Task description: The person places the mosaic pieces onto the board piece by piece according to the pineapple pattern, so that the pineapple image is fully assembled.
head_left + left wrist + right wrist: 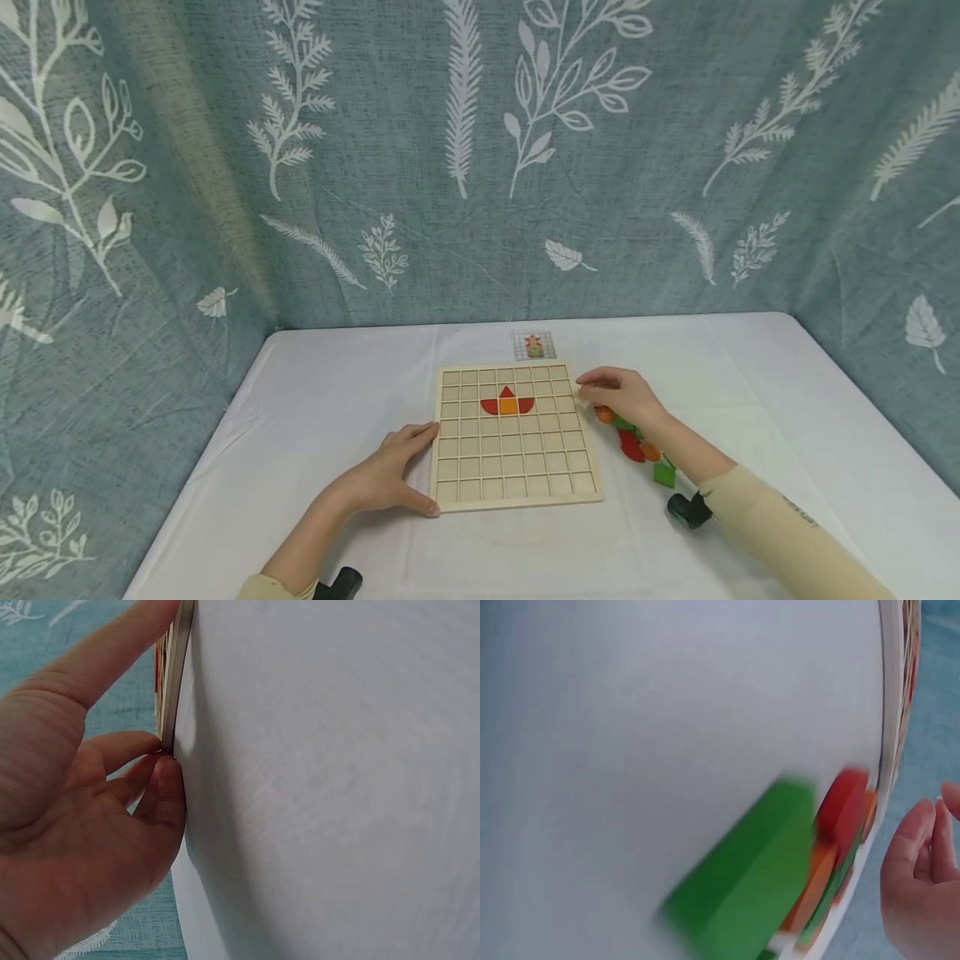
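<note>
Your left hand (390, 477) rests against the left edge of the wooden grid board (517, 467). The left wrist view shows the grip: the index finger (112, 652) lies straight along the board edge (177, 667), and the thumb (166, 791) presses the same edge lower down. The fingers are extended, not curled round the board, so this is a bracing contact. It appears to keep the board from sliding on the table (337, 392) while the other hand works.

Your right hand (622, 393) hovers just beside the upper right edge of the board, fingers loosely bent and pointing toward it. The right wrist view shows the fingertips (911, 840) relaxed with nothing between them, so that grip is empty. The hand sits directly over the near end of the loose pieces, which keeps the supply within short reach.

The loose pieces (637, 446), in red, orange and green, lie in a line on the table right of the board. A green square (664, 474) is at the near end.

On the board, a red triangle (507, 392) sits above an orange square (507, 407), flanked by two red curved pieces. The remaining cells are unfilled.

A small pattern card (533, 344) lies just beyond the far edge of the board, in direct view for reference.
</note>
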Tool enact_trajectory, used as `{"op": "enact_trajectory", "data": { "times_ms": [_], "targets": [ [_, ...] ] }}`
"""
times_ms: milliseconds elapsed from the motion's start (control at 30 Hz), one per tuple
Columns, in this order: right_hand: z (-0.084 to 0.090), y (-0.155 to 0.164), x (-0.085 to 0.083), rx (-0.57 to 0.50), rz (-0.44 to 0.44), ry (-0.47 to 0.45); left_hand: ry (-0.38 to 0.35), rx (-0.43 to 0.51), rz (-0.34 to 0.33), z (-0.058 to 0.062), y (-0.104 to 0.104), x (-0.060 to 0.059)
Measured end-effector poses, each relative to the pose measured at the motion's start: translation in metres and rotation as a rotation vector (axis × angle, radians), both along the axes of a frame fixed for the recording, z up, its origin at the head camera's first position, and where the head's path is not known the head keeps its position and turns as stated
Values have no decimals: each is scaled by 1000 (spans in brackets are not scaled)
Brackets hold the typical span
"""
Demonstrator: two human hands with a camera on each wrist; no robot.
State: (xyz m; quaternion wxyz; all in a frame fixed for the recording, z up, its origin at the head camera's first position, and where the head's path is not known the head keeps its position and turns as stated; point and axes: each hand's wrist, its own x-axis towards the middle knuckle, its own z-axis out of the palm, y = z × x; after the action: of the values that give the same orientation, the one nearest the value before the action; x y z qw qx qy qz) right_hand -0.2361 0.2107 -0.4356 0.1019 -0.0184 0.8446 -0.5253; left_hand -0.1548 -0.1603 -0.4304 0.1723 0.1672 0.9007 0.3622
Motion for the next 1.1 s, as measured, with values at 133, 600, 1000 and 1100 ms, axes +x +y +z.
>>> {"op": "enact_trajectory", "data": {
  "times_ms": [133,600,1000,1100],
  "targets": [
    [1,19,2,19,-20,-4,-1,-2,4,0,1,0],
    [1,55,4,289,-42,59,8,-5,4,-3,2,-1],
    [2,40,0,371,154,217,1,-3,8,-4,0,-1],
    [1,36,-2,374,163,211,-2,5,8,-4,1,-1]
  ]
}}
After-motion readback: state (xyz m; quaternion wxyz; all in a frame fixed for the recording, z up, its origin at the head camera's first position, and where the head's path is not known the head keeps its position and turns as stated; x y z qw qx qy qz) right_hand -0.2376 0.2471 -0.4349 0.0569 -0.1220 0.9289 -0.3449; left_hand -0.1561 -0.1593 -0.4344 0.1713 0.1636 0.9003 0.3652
